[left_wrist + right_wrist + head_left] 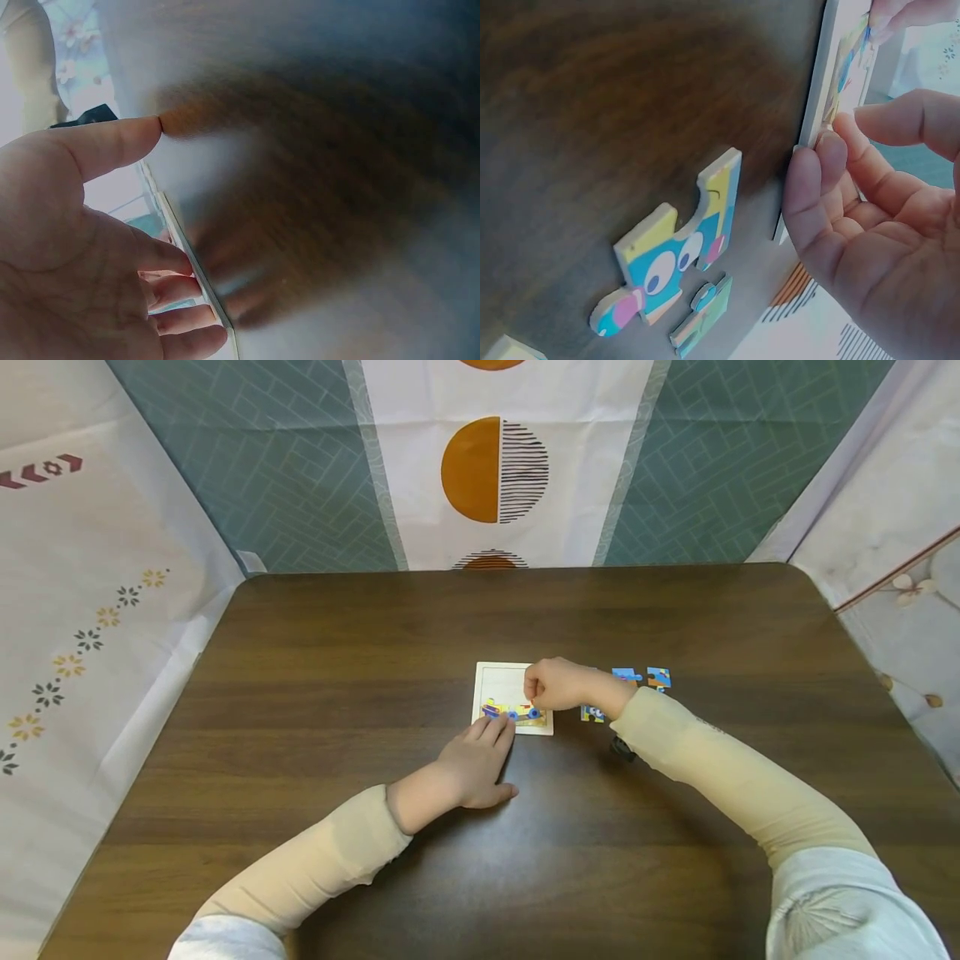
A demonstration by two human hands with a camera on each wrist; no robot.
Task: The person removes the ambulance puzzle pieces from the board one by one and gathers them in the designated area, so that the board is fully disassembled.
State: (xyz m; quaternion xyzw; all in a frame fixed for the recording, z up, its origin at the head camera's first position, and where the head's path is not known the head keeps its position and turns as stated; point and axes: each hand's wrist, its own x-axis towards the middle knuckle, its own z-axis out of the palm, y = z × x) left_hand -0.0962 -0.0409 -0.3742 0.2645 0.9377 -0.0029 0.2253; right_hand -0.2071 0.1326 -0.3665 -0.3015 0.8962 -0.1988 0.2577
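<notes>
A square puzzle tray (501,680) with a pale rim lies on the table, joined picture pieces (517,712) along its near side. My left hand (477,764) lies palm down, fingers straight, its fingertips on the tray's near edge; the thumb points out sideways. Over the tray's right side, my right hand (561,684) has curled fingers, and in the right wrist view its outer fingers rest on the rim. Thumb and forefinger meet close to the joined pieces; whether they pinch a piece is hidden. Beside that hand lies a loose puzzle piece (679,259) with cartoon eyes.
More loose puzzle pieces (659,677) lie right of the tray, partly covered by the right forearm. A small black object (622,748) shows under the right wrist. The brown table (360,643) ends at a patterned cloth (315,485) behind.
</notes>
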